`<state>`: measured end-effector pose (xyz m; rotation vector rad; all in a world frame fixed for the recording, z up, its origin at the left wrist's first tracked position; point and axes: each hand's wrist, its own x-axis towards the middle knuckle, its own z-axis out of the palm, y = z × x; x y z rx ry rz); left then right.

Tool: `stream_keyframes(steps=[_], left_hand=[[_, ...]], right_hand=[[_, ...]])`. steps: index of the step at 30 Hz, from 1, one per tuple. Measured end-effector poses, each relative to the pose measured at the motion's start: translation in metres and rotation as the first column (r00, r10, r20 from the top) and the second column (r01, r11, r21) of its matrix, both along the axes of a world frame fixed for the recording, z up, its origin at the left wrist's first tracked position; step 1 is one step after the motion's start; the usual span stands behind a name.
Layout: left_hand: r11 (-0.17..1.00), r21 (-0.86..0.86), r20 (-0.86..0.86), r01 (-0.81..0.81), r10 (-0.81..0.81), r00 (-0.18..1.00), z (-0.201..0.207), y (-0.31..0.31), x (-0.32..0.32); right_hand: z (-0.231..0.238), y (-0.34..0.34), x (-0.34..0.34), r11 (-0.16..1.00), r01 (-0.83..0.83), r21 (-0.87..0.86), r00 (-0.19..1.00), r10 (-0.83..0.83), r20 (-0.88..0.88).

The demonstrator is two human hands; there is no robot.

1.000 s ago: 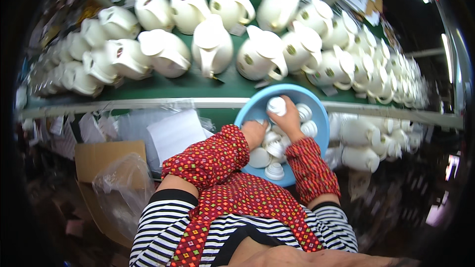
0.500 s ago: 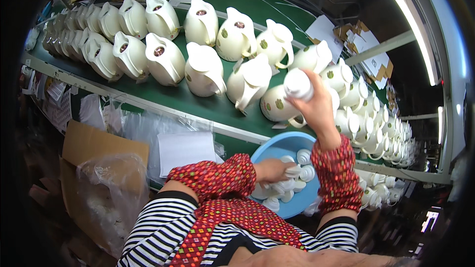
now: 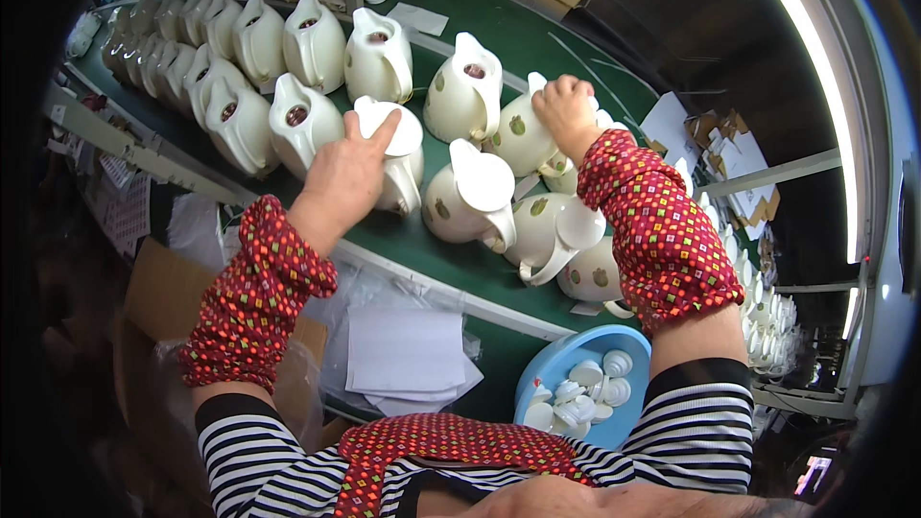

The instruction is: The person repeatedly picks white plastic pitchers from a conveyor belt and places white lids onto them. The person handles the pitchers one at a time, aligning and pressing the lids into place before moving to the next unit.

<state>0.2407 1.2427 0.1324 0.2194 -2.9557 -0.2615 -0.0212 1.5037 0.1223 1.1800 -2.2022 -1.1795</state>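
My left hand (image 3: 347, 171) lies over the white lid (image 3: 403, 136) of a cream jug (image 3: 407, 184), two fingers stretched apart across its top. Further right, my right hand (image 3: 568, 113) curls over the top of another cream jug (image 3: 520, 139) with a green leaf print. Its fingers close on that jug's lid, mostly hidden beneath them. Between my hands stands a lidded jug (image 3: 480, 187). Behind it is an uncovered jug (image 3: 462, 101), its dark round opening showing. A blue basin (image 3: 628, 427) near my body holds several loose white lids (image 3: 585, 393).
Rows of uncovered jugs (image 3: 251, 129) stretch left along the green bench (image 3: 422, 278); more lidded jugs (image 3: 758, 317) run off to the right. White paper sheets (image 3: 403, 350) lie at the front over clear plastic. A cardboard box (image 3: 158, 297) stands at lower left.
My left hand has left the basin for a jug lid at upper left. My right hand, earlier raised with a white lid, is now on a jug's top. The view has shifted.
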Motion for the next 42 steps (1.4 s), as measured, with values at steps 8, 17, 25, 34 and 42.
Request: stream_keyframes(steps=[8, 17, 25, 34, 42], left_hand=[[0.994, 0.091, 0.240, 0.057, -0.077, 0.968, 0.000, -0.030, -0.008], [-0.193, 0.943, -0.039, 0.272, 0.746, 0.664, -0.057, -0.159, -0.057], [-0.605, 0.678, 0.195, 0.418, 0.696, 0.691, -0.035, -0.171, -0.045], [-0.094, 0.966, -0.127, 0.242, 0.641, 0.757, -0.100, -0.182, -0.059], [0.828, 0.392, -0.271, -0.400, 0.519, 0.810, -0.163, -0.306, -0.050]], right_hand=[[0.071, -0.041, -0.016, 0.836, 0.308, -0.454, 0.888, -0.081, 0.453], [-0.055, -0.118, -0.065, 0.235, 0.479, -0.846, 0.835, 0.174, 0.521], [-0.009, -0.112, 0.001, 0.188, 0.372, -0.909, 0.845, 0.337, 0.415], [0.069, 0.049, 0.132, 0.188, 0.552, -0.812, 0.663, 0.492, 0.564], [0.076, 0.288, 0.256, -0.223, 0.671, -0.707, 0.740, 0.145, 0.656]])
